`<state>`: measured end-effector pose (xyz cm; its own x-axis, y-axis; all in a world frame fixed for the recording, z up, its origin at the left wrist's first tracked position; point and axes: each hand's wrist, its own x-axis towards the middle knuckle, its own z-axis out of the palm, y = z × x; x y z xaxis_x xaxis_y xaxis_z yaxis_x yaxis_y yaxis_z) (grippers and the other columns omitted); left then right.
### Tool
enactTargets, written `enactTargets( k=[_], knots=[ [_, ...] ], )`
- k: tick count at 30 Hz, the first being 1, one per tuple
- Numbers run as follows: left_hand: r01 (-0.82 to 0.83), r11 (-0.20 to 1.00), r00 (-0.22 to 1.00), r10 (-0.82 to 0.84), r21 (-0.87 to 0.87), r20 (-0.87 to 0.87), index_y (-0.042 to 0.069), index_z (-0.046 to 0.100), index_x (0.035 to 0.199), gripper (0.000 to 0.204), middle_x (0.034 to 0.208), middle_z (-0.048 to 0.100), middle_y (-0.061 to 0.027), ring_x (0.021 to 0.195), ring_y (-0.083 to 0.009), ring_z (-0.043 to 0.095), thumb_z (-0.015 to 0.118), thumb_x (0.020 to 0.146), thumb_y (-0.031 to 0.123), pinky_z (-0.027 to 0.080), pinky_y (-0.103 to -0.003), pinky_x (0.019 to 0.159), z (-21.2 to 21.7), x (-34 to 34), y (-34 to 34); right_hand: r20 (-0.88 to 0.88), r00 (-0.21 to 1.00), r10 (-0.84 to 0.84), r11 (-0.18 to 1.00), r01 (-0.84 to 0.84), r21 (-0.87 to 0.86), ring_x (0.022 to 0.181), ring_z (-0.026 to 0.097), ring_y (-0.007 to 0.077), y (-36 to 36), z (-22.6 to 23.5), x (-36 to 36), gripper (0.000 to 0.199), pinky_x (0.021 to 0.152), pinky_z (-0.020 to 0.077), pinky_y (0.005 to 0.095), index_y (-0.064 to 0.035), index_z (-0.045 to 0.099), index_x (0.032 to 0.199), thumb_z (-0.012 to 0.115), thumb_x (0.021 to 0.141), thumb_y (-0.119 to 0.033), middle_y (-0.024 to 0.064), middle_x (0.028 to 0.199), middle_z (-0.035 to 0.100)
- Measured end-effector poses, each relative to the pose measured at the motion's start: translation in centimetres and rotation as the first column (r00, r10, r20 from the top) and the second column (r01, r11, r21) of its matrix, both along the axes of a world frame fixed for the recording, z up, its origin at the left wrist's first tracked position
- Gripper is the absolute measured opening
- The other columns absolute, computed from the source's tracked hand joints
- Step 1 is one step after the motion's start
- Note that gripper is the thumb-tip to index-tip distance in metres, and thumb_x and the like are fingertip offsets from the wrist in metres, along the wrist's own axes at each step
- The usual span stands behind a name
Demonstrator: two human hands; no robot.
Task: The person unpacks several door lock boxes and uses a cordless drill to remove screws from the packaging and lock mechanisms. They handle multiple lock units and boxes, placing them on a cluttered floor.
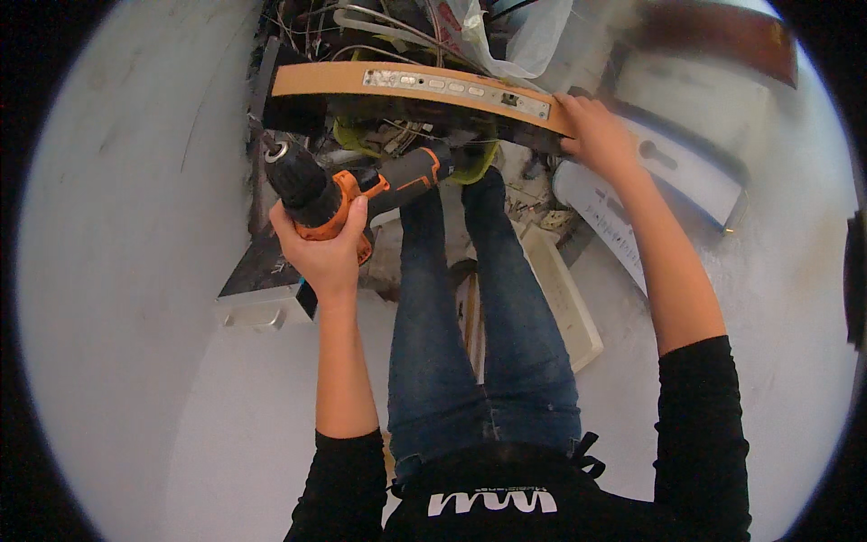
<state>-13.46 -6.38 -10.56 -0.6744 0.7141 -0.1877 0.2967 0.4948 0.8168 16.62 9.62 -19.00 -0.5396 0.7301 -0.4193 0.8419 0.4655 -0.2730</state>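
My left hand (321, 248) is wrapped round an orange and black cordless drill (312, 185). The drill's chuck points up and to the left; a thin bit seems to stick out of it. To the right, my right hand (596, 135) rests at the right end of a curved, wood-coloured panel (334, 79), its fingers over the edge and partly hidden. A metal lock plate (456, 88) with several slots runs along the panel's edge. The panel lies across in front of me, beyond the drill, and the two are apart.
Tangled cables and metal rods (388, 27) lie beyond the panel, with a white plastic bag (519, 41). A yellow-green basket (474, 163) sits below it. At right are white boxes (691, 172); a cream tray (564, 298) lies beside my legs. A dark case (262, 280) stands at left.
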Motion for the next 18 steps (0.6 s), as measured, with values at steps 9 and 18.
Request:
enactTargets(
  k=[9, 18],
  knots=[
    [0.416, 0.909, 0.88, -0.412, 0.037, 0.238, 0.003, 0.045, 0.112, 0.059, 0.1, 0.056, -0.0064, 0.09, -0.0167, 0.057, 0.078, 0.064, 0.013, 0.045, -0.029, 0.081, -1.1, -1.8, 5.7, -0.048, 0.977, -0.206, 0.975, 0.201, -0.093, 0.099, 0.05, 0.0306, -2.8, 0.8, 0.3, 0.062, 0.083, 0.0426, 0.0387, -0.007, 0.044, 0.119, 0.071, 0.064, -0.015, 0.012, 0.103, 0.055],
    [0.524, 0.844, 0.771, -0.414, -0.114, 0.483, -0.003, 0.044, 0.113, 0.068, 0.1, 0.058, -0.0124, 0.087, -0.0187, 0.059, 0.078, 0.062, 0.027, 0.046, -0.029, 0.078, -5.1, -1.0, 17.9, -0.015, 0.956, -0.294, 0.956, 0.294, 0.011, 0.096, 0.05, 0.0252, -4.3, 2.5, -1.5, 0.068, 0.08, 0.0446, 0.0353, -0.0132, 0.048, 0.117, 0.073, 0.054, -0.007, 0.0046, 0.103, 0.053]
  ],
)
